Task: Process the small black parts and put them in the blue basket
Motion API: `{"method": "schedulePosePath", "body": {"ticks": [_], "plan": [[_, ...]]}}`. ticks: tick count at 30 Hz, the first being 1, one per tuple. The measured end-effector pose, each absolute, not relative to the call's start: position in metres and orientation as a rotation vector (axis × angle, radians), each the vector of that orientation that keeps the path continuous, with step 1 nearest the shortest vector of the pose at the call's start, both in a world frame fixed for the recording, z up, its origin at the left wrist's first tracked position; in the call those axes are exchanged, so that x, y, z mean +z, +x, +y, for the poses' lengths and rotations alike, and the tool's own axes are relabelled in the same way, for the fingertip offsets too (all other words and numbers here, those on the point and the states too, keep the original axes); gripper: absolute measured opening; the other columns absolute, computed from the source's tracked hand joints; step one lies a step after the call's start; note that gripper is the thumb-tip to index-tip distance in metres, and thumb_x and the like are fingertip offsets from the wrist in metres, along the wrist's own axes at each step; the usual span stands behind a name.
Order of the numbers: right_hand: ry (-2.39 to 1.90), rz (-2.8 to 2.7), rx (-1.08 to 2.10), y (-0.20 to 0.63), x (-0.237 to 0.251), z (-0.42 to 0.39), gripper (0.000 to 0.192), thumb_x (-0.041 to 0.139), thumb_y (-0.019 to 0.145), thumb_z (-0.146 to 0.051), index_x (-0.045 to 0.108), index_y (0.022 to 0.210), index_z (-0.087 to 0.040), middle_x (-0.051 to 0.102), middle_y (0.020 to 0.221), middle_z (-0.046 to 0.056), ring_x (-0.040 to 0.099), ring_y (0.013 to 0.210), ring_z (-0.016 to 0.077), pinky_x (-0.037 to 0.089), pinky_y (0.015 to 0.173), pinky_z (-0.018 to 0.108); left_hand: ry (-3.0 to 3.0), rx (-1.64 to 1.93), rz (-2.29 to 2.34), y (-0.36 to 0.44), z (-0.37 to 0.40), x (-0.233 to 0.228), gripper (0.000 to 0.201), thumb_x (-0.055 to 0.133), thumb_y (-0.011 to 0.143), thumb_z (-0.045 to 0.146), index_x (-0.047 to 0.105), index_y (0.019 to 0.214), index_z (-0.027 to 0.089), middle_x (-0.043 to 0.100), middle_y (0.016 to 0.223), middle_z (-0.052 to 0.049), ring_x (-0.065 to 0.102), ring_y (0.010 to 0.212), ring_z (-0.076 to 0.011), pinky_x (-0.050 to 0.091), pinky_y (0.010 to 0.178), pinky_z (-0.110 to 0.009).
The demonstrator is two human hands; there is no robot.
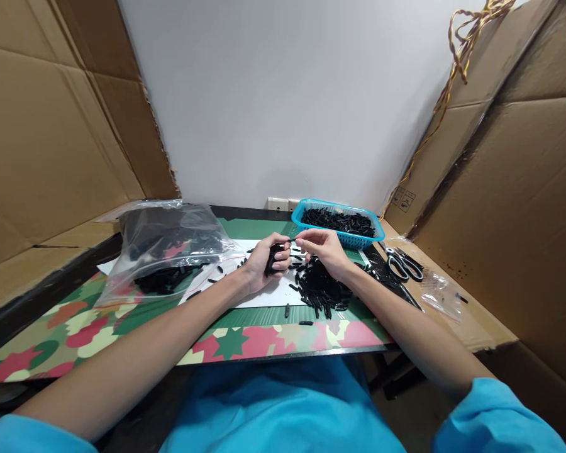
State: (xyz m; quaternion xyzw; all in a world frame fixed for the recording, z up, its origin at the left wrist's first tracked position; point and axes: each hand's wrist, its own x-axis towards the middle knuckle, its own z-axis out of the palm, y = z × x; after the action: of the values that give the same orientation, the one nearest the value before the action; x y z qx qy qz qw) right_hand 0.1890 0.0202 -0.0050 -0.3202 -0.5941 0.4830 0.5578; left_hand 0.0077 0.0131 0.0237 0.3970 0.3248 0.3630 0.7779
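Over the white paper (252, 297), my left hand (263, 261) is closed around a clump of small black pieces (274, 259). A thin black piece (291, 240) sticks out at its thumb tip. The fingertips of my right hand (323, 248) pinch together at the other end of that piece. What the pieces are is too small to tell. Below my right hand lies a heap of loose black pieces (318, 289), with several strays scattered around it.
A blue basket (380, 234) full of black pieces stands behind my right hand. To the left lies a clear zip bag (170, 233) with black pieces. Scissors (400, 264) and a small plastic bag (441, 296) lie right. Cardboard walls (514, 176) flank the table.
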Motion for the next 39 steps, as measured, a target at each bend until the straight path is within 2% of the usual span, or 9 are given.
{"method": "schedulePosePath", "body": {"ticks": [10, 16, 25, 39], "plan": [[-0.745, -1.396, 1.164, 0.1898, -0.0044, 0.0202, 0.04, 0.09, 0.07, -0.054, 0.079, 0.08, -0.017, 0.066, 0.068, 0.001, 0.053, 0.058, 0.0126, 0.047, 0.048, 0.024, 0.885, 0.787, 0.669, 0.0061, 0.0145, 0.0203, 0.028, 0.065, 0.085, 0.035, 0.049, 0.068, 0.02, 0.034, 0.052, 0.01, 0.029, 0.035, -0.0058, 0.024, 0.03, -0.017], [-0.741, -1.404, 1.177, 0.1886, -0.0042, 0.0196, 0.041, 0.09, 0.07, -0.055, 0.078, 0.079, -0.017, 0.064, 0.066, 0.0, 0.052, 0.057, 0.0123, 0.045, 0.047, 0.024, 0.887, 0.786, 0.678, 0.0065, 0.015, 0.0197, 0.029, 0.065, 0.086, 0.035, 0.048, 0.068, 0.02, 0.034, 0.052, 0.01, 0.029, 0.035, -0.0059, 0.024, 0.03, -0.017], [-0.739, -1.395, 1.197, 0.189, -0.0051, 0.0202, 0.042, 0.089, 0.07, -0.057, 0.076, 0.076, -0.017, 0.067, 0.074, 0.002, 0.053, 0.059, 0.0123, 0.046, 0.046, 0.024, 0.862, 0.785, 0.686, 0.0073, 0.0147, 0.0189, 0.027, 0.063, 0.087, 0.033, 0.047, 0.069, 0.02, 0.034, 0.052, 0.009, 0.029, 0.034, -0.0063, 0.024, 0.03, -0.017], [-0.753, -1.394, 1.197, 0.1887, -0.006, 0.0198, 0.042, 0.09, 0.069, -0.058, 0.076, 0.077, -0.018, 0.067, 0.073, 0.002, 0.053, 0.06, 0.0131, 0.046, 0.047, 0.024, 0.845, 0.8, 0.677, 0.0065, 0.0153, 0.019, 0.026, 0.062, 0.086, 0.031, 0.048, 0.067, 0.019, 0.034, 0.052, 0.008, 0.031, 0.035, -0.0063, 0.025, 0.03, -0.018]]}}
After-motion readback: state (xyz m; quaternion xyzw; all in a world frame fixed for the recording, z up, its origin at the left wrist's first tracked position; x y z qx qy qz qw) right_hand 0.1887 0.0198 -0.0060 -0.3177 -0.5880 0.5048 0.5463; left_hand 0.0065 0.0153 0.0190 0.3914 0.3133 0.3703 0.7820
